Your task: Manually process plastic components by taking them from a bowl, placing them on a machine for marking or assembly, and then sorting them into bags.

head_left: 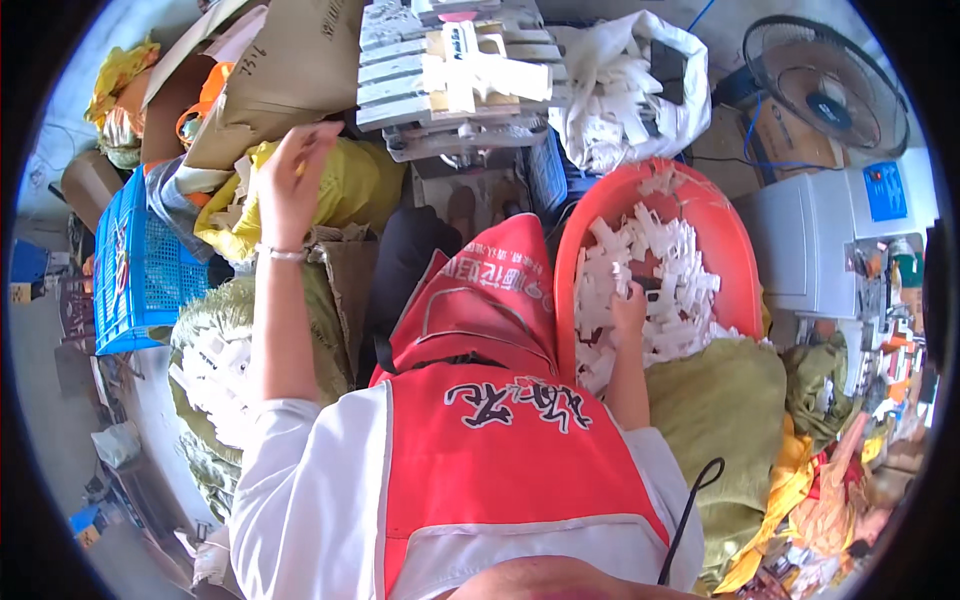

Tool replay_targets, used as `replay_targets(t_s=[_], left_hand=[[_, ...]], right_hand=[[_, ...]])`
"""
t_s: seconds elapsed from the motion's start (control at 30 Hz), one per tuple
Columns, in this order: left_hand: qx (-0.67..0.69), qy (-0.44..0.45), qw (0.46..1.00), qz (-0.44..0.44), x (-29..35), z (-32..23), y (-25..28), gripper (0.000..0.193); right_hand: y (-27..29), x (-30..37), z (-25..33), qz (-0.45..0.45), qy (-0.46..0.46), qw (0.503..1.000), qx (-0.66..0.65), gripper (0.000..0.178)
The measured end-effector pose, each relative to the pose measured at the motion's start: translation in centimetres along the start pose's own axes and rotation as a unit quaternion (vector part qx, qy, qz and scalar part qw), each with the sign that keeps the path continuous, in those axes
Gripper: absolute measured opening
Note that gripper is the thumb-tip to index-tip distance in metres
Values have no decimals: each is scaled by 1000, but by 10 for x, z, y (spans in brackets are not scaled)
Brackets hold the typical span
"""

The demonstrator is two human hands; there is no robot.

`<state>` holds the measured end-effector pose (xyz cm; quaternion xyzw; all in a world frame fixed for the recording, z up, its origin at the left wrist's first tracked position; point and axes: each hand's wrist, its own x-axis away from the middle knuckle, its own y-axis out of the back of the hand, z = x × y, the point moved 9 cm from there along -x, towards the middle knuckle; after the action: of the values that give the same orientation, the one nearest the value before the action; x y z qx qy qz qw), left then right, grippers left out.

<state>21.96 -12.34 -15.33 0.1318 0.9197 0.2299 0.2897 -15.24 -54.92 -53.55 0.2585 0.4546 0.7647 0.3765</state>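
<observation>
My left hand is raised over a yellow bag, its fingers stretched toward the right and nothing visible in them. White pieces show at the bag's left opening. To the right, my right hand reaches into a large red-orange tub heaped with small white plastic pieces. Its fingers are closed around one white plastic piece that sticks up from them. Straight ahead, a grey slatted stand carries several white cross-shaped pieces.
A white sack of white pieces stands beyond the tub, with a fan farther right. On the left are a blue crate, cardboard and a green sack of white pieces. Another green sack lies by my right arm.
</observation>
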Motion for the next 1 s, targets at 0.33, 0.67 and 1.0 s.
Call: replay_targets(t_s=[0.33,0.67,1.0], left_hand=[[-98,-148,973,148,-85,-29,-96,37],[94,-20,995,41,-81,2,-38,25],[76,56,995,-35,9,64,62,23]], right_hand=[[29,-5,9,11,-230,656,-718,36],[204,-55,324,10,291,806,-515,38],[204,-29,494,11,605,788,-115,36]])
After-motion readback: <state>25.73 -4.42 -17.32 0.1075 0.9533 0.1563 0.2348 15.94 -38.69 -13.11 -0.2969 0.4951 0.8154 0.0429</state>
